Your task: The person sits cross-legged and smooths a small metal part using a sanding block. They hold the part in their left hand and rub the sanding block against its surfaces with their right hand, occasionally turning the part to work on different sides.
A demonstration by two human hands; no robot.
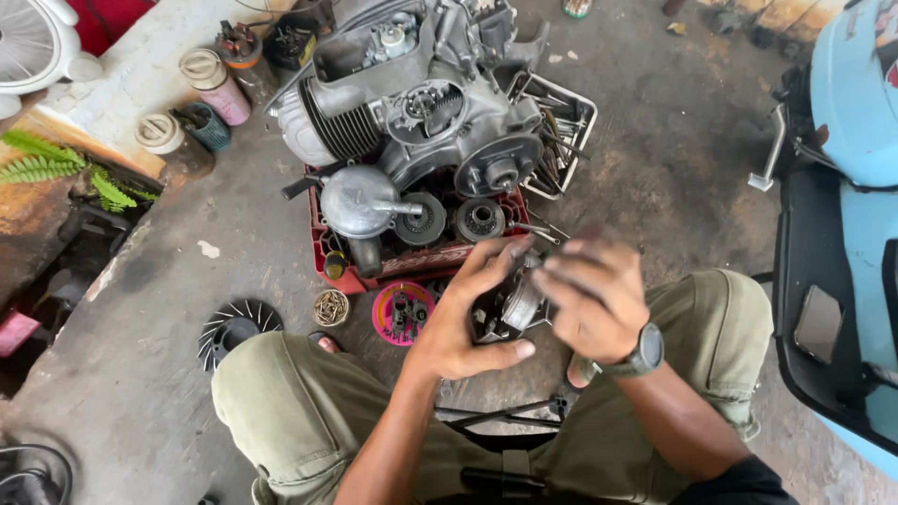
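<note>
The small metal part [517, 304] is mostly hidden between the left hand [468, 313] and the motion-blurred right hand [596, 299]. The blue scooter [856, 215] and white fan [33, 42] are cut off by the edges.

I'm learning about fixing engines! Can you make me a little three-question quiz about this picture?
1. True or false: the engine sits on a red crate.
2. What do both hands, the left hand and the right hand, hold between them? A) a small metal engine part B) a hammer C) a cup
3. Fill in: the black finned fan wheel lies on the floor beside the person's ____ knee.

Key: 1 true; 2 A; 3 left
</note>
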